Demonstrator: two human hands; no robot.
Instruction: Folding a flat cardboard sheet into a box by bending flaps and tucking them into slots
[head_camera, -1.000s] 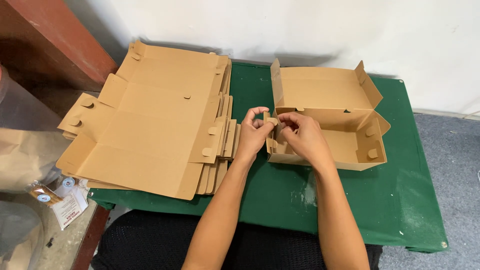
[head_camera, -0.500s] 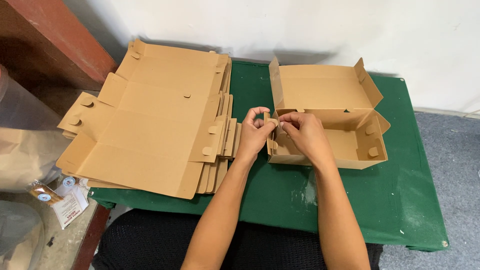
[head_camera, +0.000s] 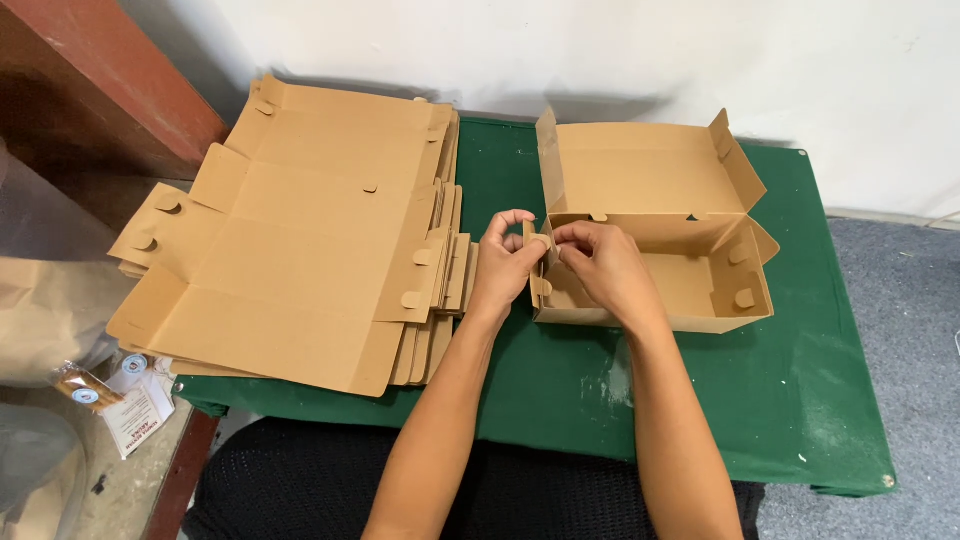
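A brown cardboard box (head_camera: 680, 270), partly folded with its lid standing open at the back, sits on the green table (head_camera: 820, 400). My left hand (head_camera: 505, 260) pinches a tab at the box's left end wall from outside. My right hand (head_camera: 600, 268) reaches over the same left wall, with its fingers closed on the tab from inside. Both hands meet at the box's near-left corner.
A stack of several flat unfolded cardboard blanks (head_camera: 300, 240) lies on the table's left half, hanging over its left edge. Small packets (head_camera: 110, 395) lie on a lower surface at the far left. A white wall runs behind the table; grey floor shows at right.
The hands stay at the box's left end wall. The fingers have shifted slightly on the tab, and the box has barely moved.
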